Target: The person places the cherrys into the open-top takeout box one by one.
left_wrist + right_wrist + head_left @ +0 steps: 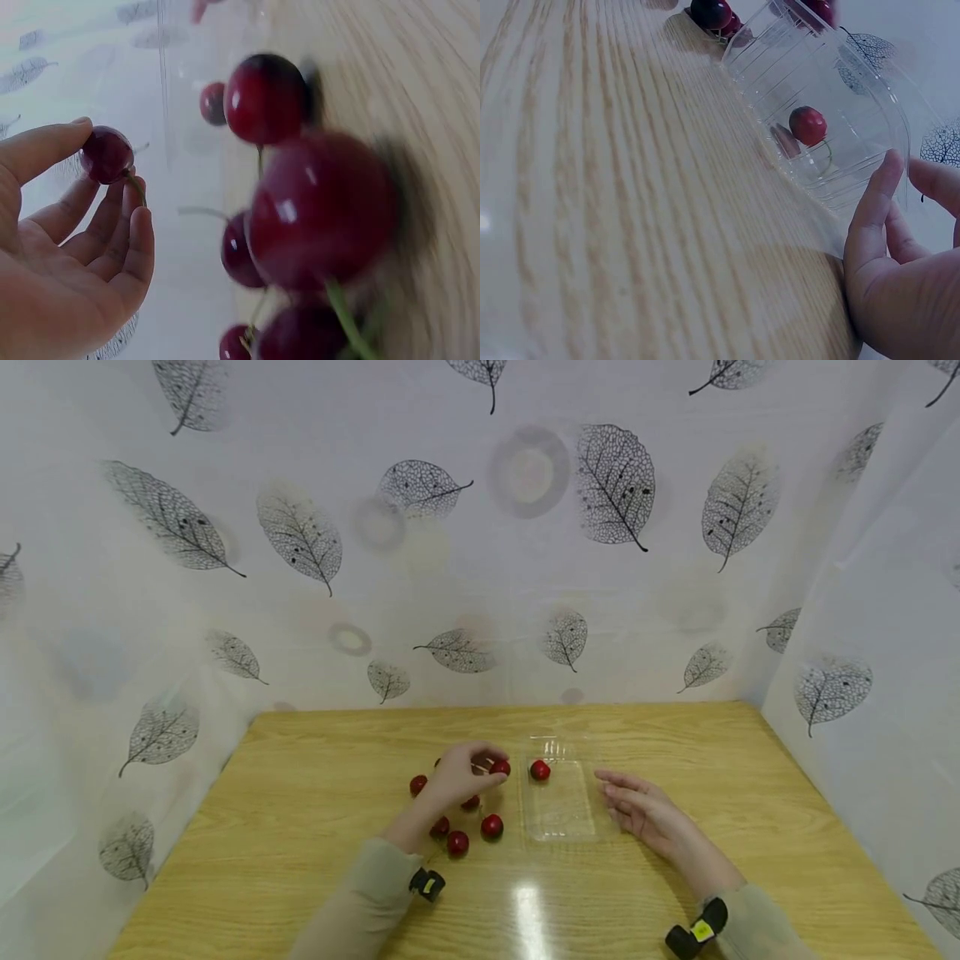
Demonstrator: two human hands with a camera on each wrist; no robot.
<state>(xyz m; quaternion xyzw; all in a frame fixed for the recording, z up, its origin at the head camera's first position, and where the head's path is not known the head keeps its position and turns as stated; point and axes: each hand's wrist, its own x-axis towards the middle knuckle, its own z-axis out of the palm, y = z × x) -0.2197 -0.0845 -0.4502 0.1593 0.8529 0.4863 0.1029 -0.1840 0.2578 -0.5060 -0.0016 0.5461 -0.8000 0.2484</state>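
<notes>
Your left hand (459,777) has a cherry (500,767) pinched between thumb and fingertips, held off the table (300,793) just left of the clear plastic container (558,814). The fruit is nearly round, so you read its direction from the stem (137,190), which in the left wrist view slants down to the right, by the tips of the fingers below. The container's long axis runs away from you, with its open top facing up.

Your right hand (643,814) holds nothing; its fingers are loosely extended beside the container's right wall, and you cannot tell for sure whether they touch it. Inside the container, near the far left corner, sits one cherry (540,770); in the right wrist view its thin stem (829,156) curves downward.

The container's left wall stands between the pinched cherry and the inside. Around and below your left hand lie loose cherries (457,843), some partly hidden by it, and the one nearest the container (492,827) rests near its left side. You wear a small black camera (427,884) on your left wrist and another (697,930) on your right, and behind the table hangs a pale leaf-print sheet (465,577)
</notes>
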